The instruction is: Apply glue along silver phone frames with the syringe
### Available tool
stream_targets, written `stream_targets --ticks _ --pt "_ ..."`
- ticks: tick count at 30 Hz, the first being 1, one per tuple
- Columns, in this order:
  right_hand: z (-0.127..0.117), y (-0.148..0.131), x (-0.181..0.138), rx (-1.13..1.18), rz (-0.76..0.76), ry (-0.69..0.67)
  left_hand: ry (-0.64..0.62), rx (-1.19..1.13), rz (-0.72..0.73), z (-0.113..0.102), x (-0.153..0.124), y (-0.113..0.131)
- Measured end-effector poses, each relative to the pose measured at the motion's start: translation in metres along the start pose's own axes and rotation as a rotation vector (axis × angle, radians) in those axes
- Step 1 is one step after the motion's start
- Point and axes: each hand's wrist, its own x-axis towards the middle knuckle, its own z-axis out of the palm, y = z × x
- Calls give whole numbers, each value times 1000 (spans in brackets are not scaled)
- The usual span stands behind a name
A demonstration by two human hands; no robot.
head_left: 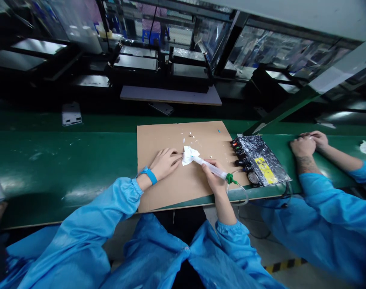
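My left hand (166,162) rests on a brown cardboard sheet (167,138), with its fingertips on the edge of a crumpled white wipe (189,154). A blue band circles that wrist. My right hand (213,178) grips a clear syringe-like dispenser (213,168) with a green end cap (229,178). The dispenser's tip lies against the wipe. A thin clear hose (241,188) loops from the green cap toward a black controller box (257,158) with knobs and a yellow label, at the sheet's right edge.
The cardboard lies on a green conveyor belt (65,160). A co-worker's two hands (307,144) in blue sleeves rest on the belt at the right. A white device (71,114) and a phone-like object (161,107) lie beyond the belt. Black machines stand behind.
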Motion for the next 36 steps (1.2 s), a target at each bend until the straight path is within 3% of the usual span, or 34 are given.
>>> stream_targets --ticks 5,12,24,31,36 --pt "-1 -11 -2 13 95 -47 -19 -34 5 1 1 0" --pt "1 -12 -4 32 89 35 15 -151 31 -2 0 -6" --pt "0 -12 -5 53 94 23 47 -261 99 -1 0 -8" --pt "-1 -10 -6 36 40 -6 70 -210 155 -6 -1 -2" --pt "0 -9 -7 27 84 -46 123 -89 199 -5 -4 -8"
